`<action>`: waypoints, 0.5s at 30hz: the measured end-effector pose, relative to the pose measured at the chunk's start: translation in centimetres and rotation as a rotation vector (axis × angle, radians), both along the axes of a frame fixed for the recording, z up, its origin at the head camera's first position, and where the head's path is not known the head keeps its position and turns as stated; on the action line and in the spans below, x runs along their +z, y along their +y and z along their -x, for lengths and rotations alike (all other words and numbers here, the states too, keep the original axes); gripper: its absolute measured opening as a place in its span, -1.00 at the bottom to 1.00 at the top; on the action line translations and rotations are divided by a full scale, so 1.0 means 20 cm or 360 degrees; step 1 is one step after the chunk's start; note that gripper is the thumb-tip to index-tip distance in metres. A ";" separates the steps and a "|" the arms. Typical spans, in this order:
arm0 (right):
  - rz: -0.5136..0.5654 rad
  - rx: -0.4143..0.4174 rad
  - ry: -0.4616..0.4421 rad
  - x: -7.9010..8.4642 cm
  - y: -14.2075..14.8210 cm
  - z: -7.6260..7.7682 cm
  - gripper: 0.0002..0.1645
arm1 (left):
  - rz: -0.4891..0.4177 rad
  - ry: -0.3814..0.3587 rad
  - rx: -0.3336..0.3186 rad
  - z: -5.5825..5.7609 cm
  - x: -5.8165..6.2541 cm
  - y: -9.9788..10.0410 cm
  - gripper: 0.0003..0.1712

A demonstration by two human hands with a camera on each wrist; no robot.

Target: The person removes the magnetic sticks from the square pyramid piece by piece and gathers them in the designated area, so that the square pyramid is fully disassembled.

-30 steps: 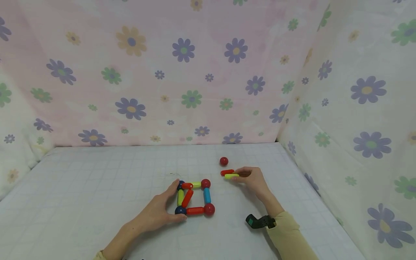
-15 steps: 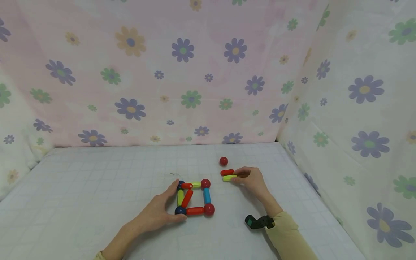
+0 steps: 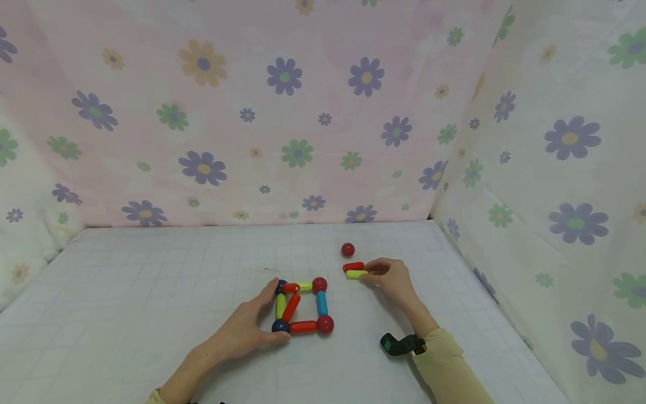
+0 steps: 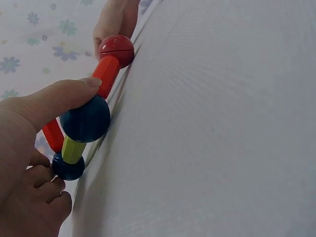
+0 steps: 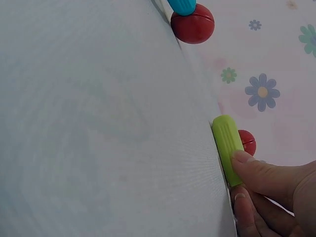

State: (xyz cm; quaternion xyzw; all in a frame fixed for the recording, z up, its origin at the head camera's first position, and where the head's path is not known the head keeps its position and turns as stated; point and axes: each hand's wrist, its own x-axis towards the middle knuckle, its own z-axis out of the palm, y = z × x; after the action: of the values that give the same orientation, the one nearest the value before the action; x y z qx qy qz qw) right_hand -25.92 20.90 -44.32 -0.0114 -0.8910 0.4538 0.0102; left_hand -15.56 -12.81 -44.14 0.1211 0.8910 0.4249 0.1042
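Note:
My left hand holds a square frame of toy building sticks and balls by its left side. Its thumb is on the near dark blue ball, and a fingertip touches the far blue ball. Red balls form the right corners. A blue stick makes the right side, and a red stick the near side. Two more red sticks branch from the blue balls. My right hand pinches a yellow-green stick under its thumb. Beside it lies a loose red stick, its right end at my fingers.
A loose red ball sits on the white-covered table behind the loose sticks. Flowered cloth rises at the back and along both sides. A black strap device is on my right wrist.
The yellow-green stick has shifted slightly left alongside the loose red stick, in my right fingers. My left hand and the frame have stayed in place.

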 end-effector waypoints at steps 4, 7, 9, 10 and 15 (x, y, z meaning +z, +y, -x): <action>0.0008 -0.0001 0.0001 0.00 0.00 0.00 -0.65 | -0.0003 -0.0005 0.0003 0.00 0.00 0.00 0.30; 0.0025 -0.0006 -0.0007 0.00 0.01 0.00 -0.65 | -0.0009 -0.0011 0.0004 0.00 0.00 0.00 0.30; 0.0035 -0.0008 -0.0013 0.00 0.01 0.00 -0.65 | -0.0012 -0.0013 0.0005 0.00 0.00 0.00 0.30; 0.0039 -0.0008 -0.0015 0.00 0.01 0.00 -0.65 | -0.0011 -0.0013 0.0007 0.00 0.00 0.00 0.30; 0.0042 -0.0011 -0.0019 0.00 0.01 0.00 -0.66 | -0.0006 -0.0007 0.0009 0.00 0.00 0.00 0.30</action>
State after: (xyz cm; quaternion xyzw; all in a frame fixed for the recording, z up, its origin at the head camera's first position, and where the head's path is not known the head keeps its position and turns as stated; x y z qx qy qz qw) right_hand -25.87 21.03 -44.30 -0.0173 -0.8849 0.4654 0.0061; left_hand -15.54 -12.76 -44.08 0.1178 0.8903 0.4272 0.1049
